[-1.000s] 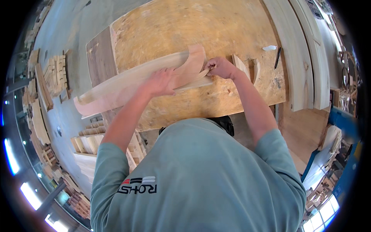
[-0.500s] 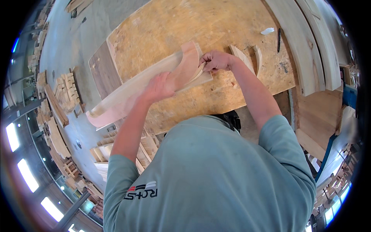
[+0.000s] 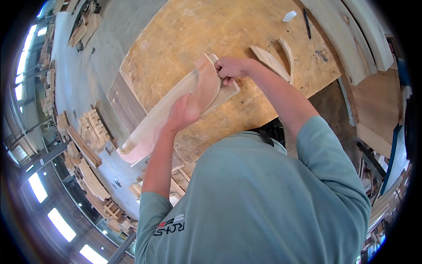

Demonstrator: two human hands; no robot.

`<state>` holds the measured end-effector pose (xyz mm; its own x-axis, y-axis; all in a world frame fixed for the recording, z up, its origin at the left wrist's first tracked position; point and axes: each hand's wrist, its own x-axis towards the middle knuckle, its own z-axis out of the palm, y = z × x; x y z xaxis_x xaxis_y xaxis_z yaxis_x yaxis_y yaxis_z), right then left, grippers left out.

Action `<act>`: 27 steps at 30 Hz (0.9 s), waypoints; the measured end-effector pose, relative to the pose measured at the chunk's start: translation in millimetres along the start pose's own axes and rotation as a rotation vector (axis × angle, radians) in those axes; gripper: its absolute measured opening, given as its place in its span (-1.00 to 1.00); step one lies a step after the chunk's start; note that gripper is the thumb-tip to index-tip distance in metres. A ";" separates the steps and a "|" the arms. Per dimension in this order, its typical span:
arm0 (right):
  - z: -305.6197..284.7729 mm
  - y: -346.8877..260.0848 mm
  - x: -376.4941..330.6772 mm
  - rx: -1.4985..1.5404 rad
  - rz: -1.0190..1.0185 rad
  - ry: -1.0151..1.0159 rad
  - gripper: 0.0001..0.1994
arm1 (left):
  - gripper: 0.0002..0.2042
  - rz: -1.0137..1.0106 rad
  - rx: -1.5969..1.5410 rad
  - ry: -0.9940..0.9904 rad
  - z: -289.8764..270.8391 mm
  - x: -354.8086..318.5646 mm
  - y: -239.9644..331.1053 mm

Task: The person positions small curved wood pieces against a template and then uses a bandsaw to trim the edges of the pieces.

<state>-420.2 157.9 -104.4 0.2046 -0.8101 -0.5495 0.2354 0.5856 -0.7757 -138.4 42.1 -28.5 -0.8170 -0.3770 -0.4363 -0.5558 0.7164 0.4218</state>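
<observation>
A long curved wooden piece (image 3: 205, 90) lies over a pale wooden board (image 3: 231, 91) on the bench. It is reddish toward its wide curved end, and it stretches down to the left past the bench edge. My left hand (image 3: 181, 114) bears on its middle, thumb on top and fingers round the near side, holding it. At the wide end, my right hand (image 3: 231, 69) has its fingers curled and pinched against the curved edge. What sits between those fingertips is hidden. A thin pale strip (image 3: 218, 91) follows the edge just below that hand.
On the worn plywood bench (image 3: 176, 39), two curved wooden offcuts (image 3: 273, 61) lie right of my right hand. Farther off are a small white bottle (image 3: 289, 16) and a black pen (image 3: 307, 24). Thick planks (image 3: 338, 39) border the right side. Wood stacks (image 3: 94, 130) stand on the floor at left.
The view has turned a little. My right hand has shifted along the curved end, and the pale strip now lies closer to the curved piece. My left hand keeps its hold.
</observation>
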 end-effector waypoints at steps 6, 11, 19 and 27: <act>1.5 0.8 10.3 -0.016 -0.028 0.056 -0.74 | -0.15 -0.007 0.000 -0.001 -0.7 1.8 -2.7; 4.5 -0.1 9.6 -0.060 0.004 0.103 -0.74 | -0.11 -0.031 0.018 -0.031 -4.7 2.1 2.7; 8.2 1.5 2.7 -0.094 0.003 0.144 -0.75 | -0.10 -0.031 0.032 -0.052 -1.9 3.2 -2.8; 13.2 11.3 -4.4 -0.024 -0.069 0.189 -0.80 | -0.12 -0.007 0.080 -0.156 -1.4 15.0 -9.2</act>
<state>-405.8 168.5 -106.7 0.0061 -0.8405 -0.5417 0.2196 0.5296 -0.8193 -145.8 29.0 -37.9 -0.7761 -0.2910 -0.5595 -0.5422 0.7609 0.3564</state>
